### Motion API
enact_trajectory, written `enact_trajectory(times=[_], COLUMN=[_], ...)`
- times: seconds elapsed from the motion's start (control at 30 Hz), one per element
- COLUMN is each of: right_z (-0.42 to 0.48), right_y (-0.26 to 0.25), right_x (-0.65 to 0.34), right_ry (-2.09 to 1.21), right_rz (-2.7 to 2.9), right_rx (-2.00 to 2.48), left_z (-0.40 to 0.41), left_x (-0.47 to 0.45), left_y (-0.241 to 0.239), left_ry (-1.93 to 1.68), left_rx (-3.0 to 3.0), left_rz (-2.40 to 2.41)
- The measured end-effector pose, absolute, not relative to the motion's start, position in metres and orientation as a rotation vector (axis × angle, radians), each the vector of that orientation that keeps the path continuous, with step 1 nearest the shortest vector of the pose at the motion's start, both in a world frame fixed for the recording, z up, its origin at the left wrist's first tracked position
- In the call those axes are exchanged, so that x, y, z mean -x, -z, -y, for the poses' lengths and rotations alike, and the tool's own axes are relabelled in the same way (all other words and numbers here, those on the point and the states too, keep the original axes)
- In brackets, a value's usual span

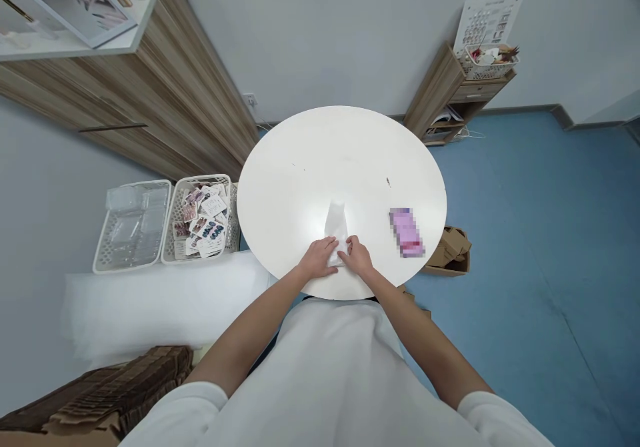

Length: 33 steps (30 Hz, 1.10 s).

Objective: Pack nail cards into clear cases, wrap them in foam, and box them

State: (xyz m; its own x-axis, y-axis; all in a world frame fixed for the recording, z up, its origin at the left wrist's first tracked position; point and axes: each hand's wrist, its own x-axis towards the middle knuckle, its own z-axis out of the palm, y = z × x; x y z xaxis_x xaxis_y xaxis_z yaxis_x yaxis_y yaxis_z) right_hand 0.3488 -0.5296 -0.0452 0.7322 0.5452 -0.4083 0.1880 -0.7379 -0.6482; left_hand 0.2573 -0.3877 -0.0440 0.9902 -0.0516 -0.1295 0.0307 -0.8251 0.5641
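A round white table [320,160] stands in front of me. Near its front edge lies a small clear plastic bag [336,223], long and narrow, pointing away from me. My left hand [318,259] pinches the near end of the bag from the left. My right hand [357,257] grips the same end from the right, fingers curled. Both hands rest on the tabletop and touch each other at the bag. To the right on the table lies a pink, blurred flat object [407,232].
Two white baskets stand left of the table: one with clear packets [133,225], one with printed cards [203,219]. A wooden cabinet [150,93] is at the left, a small wooden shelf unit [463,90] at the back right. Cardboard boxes [453,250] lie on the blue floor.
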Motion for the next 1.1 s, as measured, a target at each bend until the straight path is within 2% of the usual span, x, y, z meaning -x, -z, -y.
enact_trajectory(times=[0.17, 0.37, 0.47, 0.63, 0.9, 1.1], right_z=[0.551, 0.576, 0.572, 0.555, 0.536, 0.532], right_y=[0.039, 0.030, 0.032, 0.038, 0.021, 0.026], right_x=[-0.335, -0.344, -0.352, -0.361, -0.378, -0.387], right_ry=[-0.878, -0.632, -0.636, -0.737, -0.898, -1.018], right_rz=[0.716, 1.280, 1.428, 1.252, 1.069, 0.935], right_rx=[2.216, 2.185, 2.130, 2.060, 1.976, 1.981], left_z=[0.396, 0.394, 0.388, 0.377, 0.371, 0.370], left_x=[-0.247, -0.248, -0.255, -0.258, -0.256, -0.272], left_y=[0.039, 0.026, 0.019, 0.018, 0.033, 0.026], left_ry=[0.210, 0.246, 0.292, 0.273, -0.059, 0.073], left_rx=[-2.565, -2.502, -2.451, -2.229, -2.056, -2.090], left_rz=[0.056, 0.006, -0.002, -0.142, -0.476, -0.328])
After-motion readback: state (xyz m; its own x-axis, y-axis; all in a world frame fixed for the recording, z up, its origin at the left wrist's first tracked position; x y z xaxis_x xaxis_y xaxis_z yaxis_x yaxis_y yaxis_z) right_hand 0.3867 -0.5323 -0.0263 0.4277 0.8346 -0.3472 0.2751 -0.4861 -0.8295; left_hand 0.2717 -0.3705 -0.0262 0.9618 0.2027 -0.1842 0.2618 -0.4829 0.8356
